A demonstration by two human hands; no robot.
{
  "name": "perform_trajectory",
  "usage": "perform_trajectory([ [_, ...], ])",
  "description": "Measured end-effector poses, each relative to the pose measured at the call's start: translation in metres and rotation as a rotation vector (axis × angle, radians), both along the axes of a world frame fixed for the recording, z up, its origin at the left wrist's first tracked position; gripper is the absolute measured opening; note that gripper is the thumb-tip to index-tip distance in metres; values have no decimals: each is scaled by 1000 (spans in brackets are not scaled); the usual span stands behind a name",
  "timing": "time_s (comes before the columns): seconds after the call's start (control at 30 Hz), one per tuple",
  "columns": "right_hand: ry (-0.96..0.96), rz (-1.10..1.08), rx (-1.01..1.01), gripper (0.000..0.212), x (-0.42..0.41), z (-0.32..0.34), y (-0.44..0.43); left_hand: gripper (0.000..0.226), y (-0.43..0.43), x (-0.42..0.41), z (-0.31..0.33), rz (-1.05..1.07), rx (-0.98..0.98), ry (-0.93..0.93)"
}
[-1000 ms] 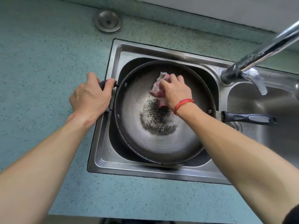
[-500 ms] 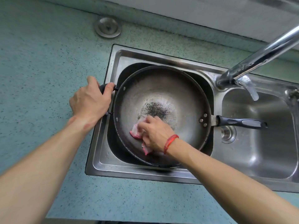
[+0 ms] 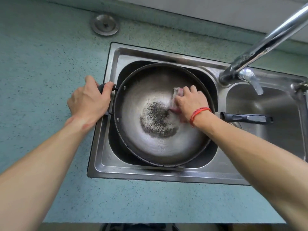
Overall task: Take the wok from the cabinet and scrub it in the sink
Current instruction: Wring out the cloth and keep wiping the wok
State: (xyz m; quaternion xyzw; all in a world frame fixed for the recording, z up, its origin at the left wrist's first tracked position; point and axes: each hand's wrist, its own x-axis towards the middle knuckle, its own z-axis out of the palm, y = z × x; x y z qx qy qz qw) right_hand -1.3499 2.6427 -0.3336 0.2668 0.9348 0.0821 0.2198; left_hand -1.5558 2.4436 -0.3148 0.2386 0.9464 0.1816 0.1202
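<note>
faucet (image 3: pixel 266 42) cut off at top right edge, cloth (image 3: pixel 177 92) mostly hidden under right hand (image 3: pixel 191 102), its edges seemingly blurred

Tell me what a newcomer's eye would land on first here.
The big round wok in the left basin of the sink draws the eye first, with a dark speckled patch at its centre. Next comes the right hand, red bracelet on its wrist, pressing a pinkish cloth against the wok's right inner wall, while the left hand grips the side handle at the left rim. A shiny tap slants in from the upper right.
</note>
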Motion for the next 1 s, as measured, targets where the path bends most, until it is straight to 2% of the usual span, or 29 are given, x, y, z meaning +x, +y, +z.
perform_trajectory([
  [0.07, -176, 7, 17, 44, 14, 7, -8, 52, 0, -1, 1, 0, 7, -8],
  [0.17, -361, 13, -126, 36, 27, 18, -32, 53, -1, -1, 1, 3, 6, -8],
  [0.37, -424, 110, -538, 28, 27, 28, -77, 53, 0, -2, 0, 18, -6, -1],
  [0.47, -196, 41, -789, 18, 16, 21, -93, 52, 1, -2, -2, 17, -13, 3],
  [0.57, 232, -26, -980, 4, -9, 15, -114, 52, 0, -1, -3, 10, -16, 14],
  [0.63, 499, -82, -1000, 12, -30, 6, -121, 52, 1, -1, -3, 8, -18, 21],
  [0.7, 688, -125, -947, 14, -52, -4, -118, 51, 1, -2, -4, 10, -17, 29],
  [0.83, 897, -107, -742, 6, -85, -17, -94, 50, 1, -1, -6, 18, -12, 39],
  [1.0, 856, -48, -560, 21, -100, -21, -63, 50, 1, -2, -10, 30, 2, 18],
])
